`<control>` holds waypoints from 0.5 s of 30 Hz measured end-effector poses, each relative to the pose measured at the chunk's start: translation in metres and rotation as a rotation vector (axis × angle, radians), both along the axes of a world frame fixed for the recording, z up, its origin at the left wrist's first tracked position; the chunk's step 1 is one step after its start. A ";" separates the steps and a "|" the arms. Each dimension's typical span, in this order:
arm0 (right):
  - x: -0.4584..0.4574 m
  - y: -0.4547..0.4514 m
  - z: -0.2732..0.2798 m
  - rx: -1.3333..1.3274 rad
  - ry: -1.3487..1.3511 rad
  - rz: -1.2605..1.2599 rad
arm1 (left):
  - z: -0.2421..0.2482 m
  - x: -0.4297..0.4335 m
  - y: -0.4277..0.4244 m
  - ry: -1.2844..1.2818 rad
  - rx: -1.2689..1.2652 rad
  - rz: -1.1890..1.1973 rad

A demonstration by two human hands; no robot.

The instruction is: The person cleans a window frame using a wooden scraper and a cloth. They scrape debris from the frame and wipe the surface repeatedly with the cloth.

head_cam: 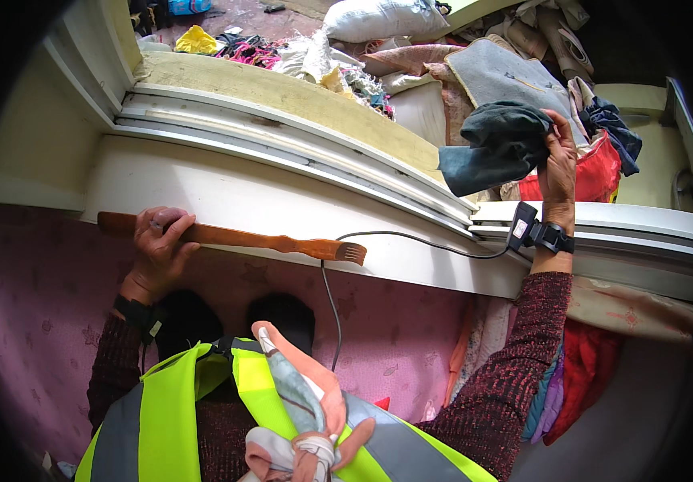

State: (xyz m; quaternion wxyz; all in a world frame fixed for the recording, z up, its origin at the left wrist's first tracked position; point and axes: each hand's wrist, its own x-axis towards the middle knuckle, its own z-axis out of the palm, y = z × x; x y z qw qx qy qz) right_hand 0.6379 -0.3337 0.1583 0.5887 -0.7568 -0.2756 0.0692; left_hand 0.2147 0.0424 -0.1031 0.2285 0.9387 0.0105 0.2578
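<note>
My left hand grips a wooden back scratcher near its plain end. The scratcher lies roughly level along the front edge of the white windowsill, its toothed end pointing right. Held out over the sliding window track, my right hand pinches a crumpled dark teal cloth at its right side. The cloth hangs bunched to the left of the fingers, with a flatter flap at its lower left.
Beyond the track are a grey mat, a white sack, a red bag and scattered cloth scraps. A black cable runs from the right wrist device across the sill. Folded textiles hang below right.
</note>
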 end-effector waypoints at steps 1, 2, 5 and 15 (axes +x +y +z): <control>-0.008 0.006 -0.001 0.012 -0.002 0.098 | 0.002 -0.001 0.000 -0.005 0.010 -0.017; -0.015 0.016 0.000 0.016 0.006 0.133 | 0.003 0.000 0.000 0.010 0.020 -0.027; -0.036 0.065 -0.008 0.075 -0.018 0.261 | 0.008 -0.003 0.000 -0.004 0.066 -0.054; -0.087 0.210 -0.111 -0.238 -0.057 0.567 | 0.025 -0.110 0.049 0.052 -0.183 0.156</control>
